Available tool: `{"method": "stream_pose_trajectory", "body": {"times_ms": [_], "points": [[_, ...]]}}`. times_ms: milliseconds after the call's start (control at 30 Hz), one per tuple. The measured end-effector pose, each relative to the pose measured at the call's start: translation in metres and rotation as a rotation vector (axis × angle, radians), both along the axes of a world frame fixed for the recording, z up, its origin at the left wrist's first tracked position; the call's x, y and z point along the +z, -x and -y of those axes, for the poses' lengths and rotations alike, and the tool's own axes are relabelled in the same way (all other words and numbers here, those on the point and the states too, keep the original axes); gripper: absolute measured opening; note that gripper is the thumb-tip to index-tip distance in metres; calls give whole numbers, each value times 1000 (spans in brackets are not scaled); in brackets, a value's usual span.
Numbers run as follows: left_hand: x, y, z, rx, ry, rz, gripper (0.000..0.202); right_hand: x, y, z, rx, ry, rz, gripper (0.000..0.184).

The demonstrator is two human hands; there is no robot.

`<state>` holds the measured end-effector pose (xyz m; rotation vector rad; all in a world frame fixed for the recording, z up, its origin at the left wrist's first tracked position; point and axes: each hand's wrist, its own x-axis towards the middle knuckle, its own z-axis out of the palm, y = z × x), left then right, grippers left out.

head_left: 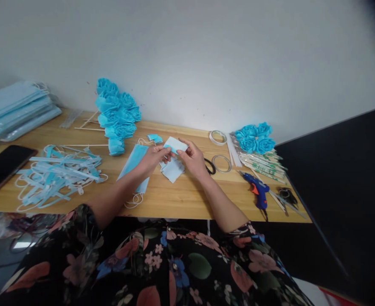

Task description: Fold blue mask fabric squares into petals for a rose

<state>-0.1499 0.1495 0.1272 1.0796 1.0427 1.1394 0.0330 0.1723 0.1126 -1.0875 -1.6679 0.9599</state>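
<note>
Between my two hands is a small piece of mask fabric (176,143), pale on its upper face with a bright blue strip along the lower edge. My left hand (156,158) pinches its left end. The right edge is gripped by my right hand (192,157), thumb in front and fingers behind. Just below lie several cut pale-blue fabric pieces (173,171) in a loose pile. A whole blue face mask (133,163) with white ear loops lies partly under my left forearm. Behind my left hand rests a small folded blue piece (155,138).
Left: a heap of cut mask strips and loops (60,174), a phone (7,165), stacked masks (18,110) and blue fabric flowers (117,112) on sticks. Right: tape rolls (218,137), a blue glue gun (257,189), scissors (287,196), wrapped sticks (265,165) and more blue flowers (255,137).
</note>
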Motion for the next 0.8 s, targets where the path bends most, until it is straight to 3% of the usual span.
{"method": "stream_pose_trajectory", "body": {"times_ms": [133, 400, 633, 800], "points": [[-1, -1, 1, -14, 15, 79, 25, 2, 1, 1, -2, -23, 4, 47], [-3, -2, 0, 49, 58, -115, 33, 7, 1, 6, 17, -33, 53, 47], [-2, -1, 2, 79, 16, -120, 31, 9, -1, 6, 8, -19, 81, 47], [-3, -1, 1, 85, 31, -113, 29, 6, 0, 6, 88, 50, 52, 57]]}}
